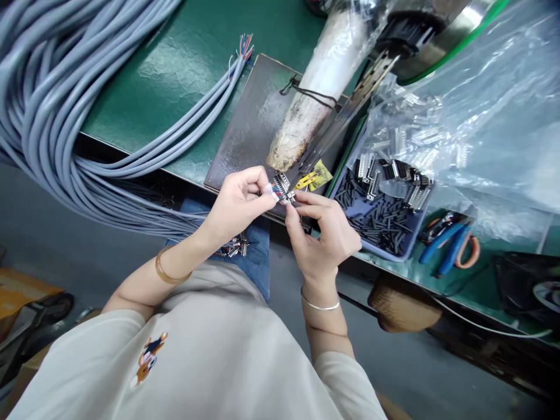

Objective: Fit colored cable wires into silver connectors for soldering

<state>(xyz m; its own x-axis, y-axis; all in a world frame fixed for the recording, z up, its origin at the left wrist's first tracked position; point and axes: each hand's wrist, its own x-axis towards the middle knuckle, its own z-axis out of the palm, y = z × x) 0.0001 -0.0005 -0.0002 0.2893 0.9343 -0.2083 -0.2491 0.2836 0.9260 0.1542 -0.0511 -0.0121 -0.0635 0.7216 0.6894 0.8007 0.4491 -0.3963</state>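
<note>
Clock hours are counted from the connector at the centre; at 10 o'clock, a thick bundle of grey cables [52, 87] spills over the edge of the green table [175, 76]; at 11 o'clock, stripped cable ends [245, 46] show coloured wires beside a dark board [245, 111]; at 9 o'clock, the left hand [245, 195] pinches more thin wires [276, 189] between thumb and forefinger; between 7 and 8, a pile of metal parts [236, 245] lies on the person's lap; the connector [284, 184] itself sits between the hands, which are close but apart, just past the tip of a stained white tube [301, 105] at 1 o'clock; at 4 o'clock, the right hand [324, 233] has its fingertips at the connector's near end, though I cannot tell whether they grip it; at 3 o'clock, a tray [394, 255] holds black sleeves [380, 227] and connectors [417, 189]; between 3 and 4, blue-handled pliers [452, 249] lie on the table.
</note>
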